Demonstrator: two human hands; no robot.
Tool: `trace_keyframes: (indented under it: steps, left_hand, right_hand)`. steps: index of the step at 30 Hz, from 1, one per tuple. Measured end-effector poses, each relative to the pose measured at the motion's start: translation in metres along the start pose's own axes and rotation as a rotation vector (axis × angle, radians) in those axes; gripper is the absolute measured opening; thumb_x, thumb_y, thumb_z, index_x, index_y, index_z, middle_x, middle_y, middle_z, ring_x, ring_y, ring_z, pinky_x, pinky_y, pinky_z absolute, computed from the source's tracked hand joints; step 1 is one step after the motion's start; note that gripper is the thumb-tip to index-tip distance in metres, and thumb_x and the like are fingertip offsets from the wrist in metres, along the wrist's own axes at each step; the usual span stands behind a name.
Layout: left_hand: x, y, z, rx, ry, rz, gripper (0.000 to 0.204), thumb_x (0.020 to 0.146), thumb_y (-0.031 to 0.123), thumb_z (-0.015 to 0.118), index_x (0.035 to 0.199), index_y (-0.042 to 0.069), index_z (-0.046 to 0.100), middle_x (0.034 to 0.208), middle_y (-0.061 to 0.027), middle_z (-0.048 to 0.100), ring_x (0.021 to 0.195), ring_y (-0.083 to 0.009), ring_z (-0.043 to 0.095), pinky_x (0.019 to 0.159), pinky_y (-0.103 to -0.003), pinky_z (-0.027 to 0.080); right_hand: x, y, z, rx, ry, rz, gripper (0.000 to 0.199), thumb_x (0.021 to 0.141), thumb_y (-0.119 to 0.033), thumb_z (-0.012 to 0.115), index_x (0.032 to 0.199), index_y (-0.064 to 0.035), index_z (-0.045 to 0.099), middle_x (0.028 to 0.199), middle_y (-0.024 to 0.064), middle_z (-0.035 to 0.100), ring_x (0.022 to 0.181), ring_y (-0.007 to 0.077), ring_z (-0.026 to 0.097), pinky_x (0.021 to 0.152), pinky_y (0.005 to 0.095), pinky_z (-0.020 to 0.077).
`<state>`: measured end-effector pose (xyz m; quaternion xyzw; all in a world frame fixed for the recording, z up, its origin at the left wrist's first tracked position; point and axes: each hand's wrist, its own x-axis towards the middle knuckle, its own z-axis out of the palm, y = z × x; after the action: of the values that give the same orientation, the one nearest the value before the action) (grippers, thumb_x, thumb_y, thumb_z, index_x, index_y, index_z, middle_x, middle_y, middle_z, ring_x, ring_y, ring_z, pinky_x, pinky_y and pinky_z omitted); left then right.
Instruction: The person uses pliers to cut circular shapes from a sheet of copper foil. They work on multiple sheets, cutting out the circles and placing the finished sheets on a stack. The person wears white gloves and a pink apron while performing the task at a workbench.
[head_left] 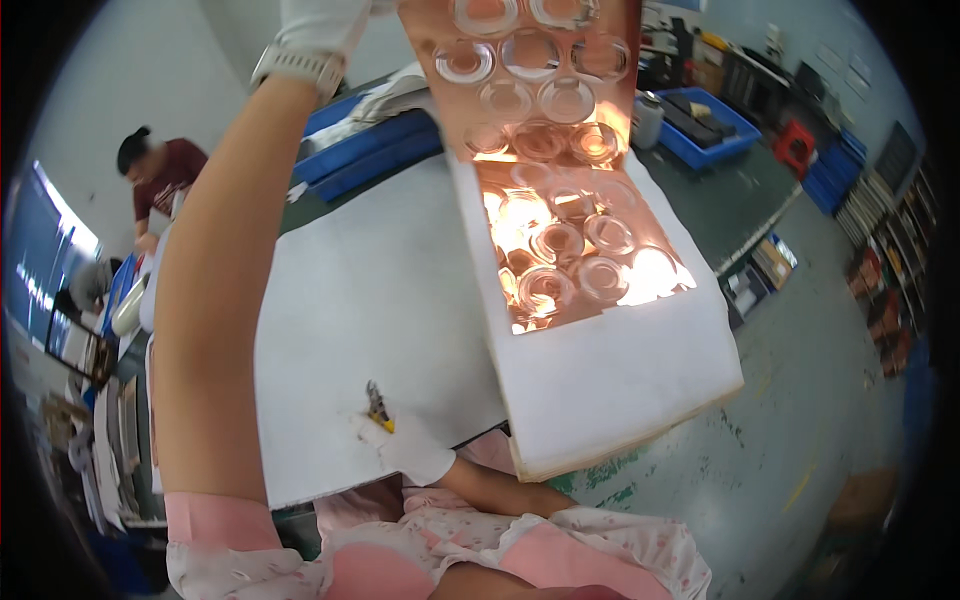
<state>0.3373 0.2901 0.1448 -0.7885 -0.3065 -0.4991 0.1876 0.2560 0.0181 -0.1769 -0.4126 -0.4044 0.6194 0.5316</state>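
Note:
My left hand point(325, 25), in a white glove, is raised at the top edge, beside the upper left corner of a shiny copper-coloured sheet point(560, 100). That sheet has rows of ring shapes and stands lifted, its lower part lying on a thick stack of white sheets point(620, 370). My left fingers are mostly out of the picture, but the sheet appears held up by them. Low in front of me, my right hand point(412, 455), also gloved in white, is closed around small pliers point(379, 408) with yellow grips and dark jaws, over a large white sheet point(380, 300).
Blue trays point(375, 155) with white cloth-like material stand behind the white sheet. On the dark green table point(700, 200) are another blue tray point(710, 125) and a metal canister point(648, 120). A person point(165, 180) works at the far left. Shelves point(910, 240) line the right.

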Motion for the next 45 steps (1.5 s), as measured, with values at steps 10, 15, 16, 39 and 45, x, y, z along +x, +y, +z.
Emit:
trace_keyframes:
  steps: [10, 15, 16, 39, 45]
  left_hand:
    - [-0.012, -0.074, -0.166, 0.286, 0.203, 0.291, 0.027, 0.081, 0.023, 0.048, 0.098, 0.008, 0.062, 0.089, -0.0122, 0.062, 0.084, -0.026, 0.059, 0.073, -0.032, 0.046]
    - [-0.2, -0.069, -0.228, 0.203, -0.204, 0.038, 0.032, 0.077, 0.018, 0.052, 0.109, 0.013, 0.057, 0.098, -0.0056, 0.06, 0.08, -0.0203, 0.058, 0.067, -0.028, 0.046]
    - [-0.249, -0.054, -0.24, 0.188, -0.31, 0.029, 0.034, 0.077, 0.016, 0.053, 0.111, 0.015, 0.056, 0.099, -0.0037, 0.06, 0.078, -0.0187, 0.058, 0.064, -0.027, 0.046]
    - [-0.524, 0.011, -0.291, -1.012, -0.523, -1.494, 0.042, 0.083, 0.039, 0.056, 0.09, -0.002, 0.06, 0.062, -0.0033, 0.056, 0.057, -0.0079, 0.051, 0.05, -0.022, 0.042]
    - [-0.51, 0.013, -0.287, -1.173, -0.485, -1.742, 0.042, 0.079, 0.039, 0.061, 0.071, -0.002, 0.062, 0.06, -0.0006, 0.054, 0.056, -0.0047, 0.045, 0.05, -0.022, 0.039]
  right_hand:
    - [0.003, 0.007, -0.001, 0.264, 0.098, -0.02, 0.016, 0.083, -0.019, 0.057, 0.083, -0.0032, 0.055, 0.071, 0.0043, 0.055, 0.063, 0.0129, 0.053, 0.062, 0.0276, 0.0452]
    - [-0.025, -0.008, -0.012, 0.536, 0.348, -0.091, 0.007, 0.085, -0.011, 0.051, 0.087, -0.0048, 0.054, 0.077, 0.005, 0.055, 0.068, 0.0183, 0.055, 0.06, 0.041, 0.0477]
    - [-0.039, -0.011, -0.016, 0.595, 0.273, -0.148, 0.007, 0.085, -0.01, 0.05, 0.085, -0.0039, 0.051, 0.077, 0.0081, 0.053, 0.068, 0.0217, 0.054, 0.06, 0.0422, 0.0465]
    - [-0.067, 0.034, 0.104, -0.665, -0.444, 0.713, 0.016, 0.08, -0.014, 0.061, 0.088, -0.0009, 0.054, 0.069, 0.001, 0.055, 0.058, 0.0065, 0.049, 0.054, 0.0211, 0.0417]
    - [-0.064, 0.036, 0.105, -0.779, -0.515, 0.629, 0.026, 0.08, -0.024, 0.061, 0.086, 0.0018, 0.059, 0.057, 0.0017, 0.055, 0.05, 0.006, 0.051, 0.047, 0.0212, 0.0402]
